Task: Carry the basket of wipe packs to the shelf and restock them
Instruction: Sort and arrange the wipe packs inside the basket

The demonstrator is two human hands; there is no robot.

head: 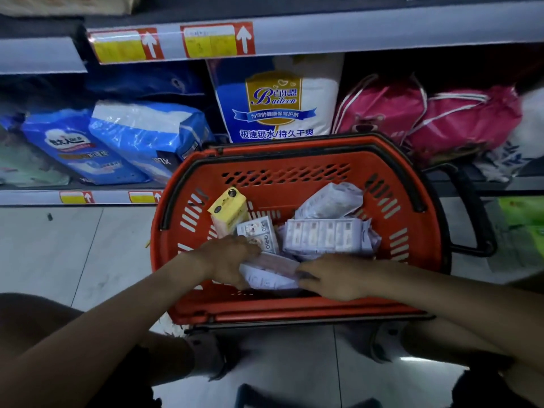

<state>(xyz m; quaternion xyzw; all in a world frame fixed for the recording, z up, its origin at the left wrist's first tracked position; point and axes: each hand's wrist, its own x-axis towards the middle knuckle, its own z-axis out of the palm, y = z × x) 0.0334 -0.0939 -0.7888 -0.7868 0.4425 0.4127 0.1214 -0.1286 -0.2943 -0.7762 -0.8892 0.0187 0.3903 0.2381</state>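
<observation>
Left hand (pixel 232 262) and right hand (pixel 332 276) each grasp one end of a single pale wipe pack (pixel 269 272) at 6 o'clock inside the red basket (pixel 294 169), which sits on the floor before the shelf (pixel 294 39). Four further packs in basket: one yellow (pixel 228 209) at 10 o'clock, one small white (pixel 259 234) centrally, two lilac at 2 and 3 o'clock.

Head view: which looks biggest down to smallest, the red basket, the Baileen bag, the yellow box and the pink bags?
1. red basket, nearest the camera, so partly perspective
2. Baileen bag
3. pink bags, each close to the Baileen bag, unsure
4. yellow box
</observation>
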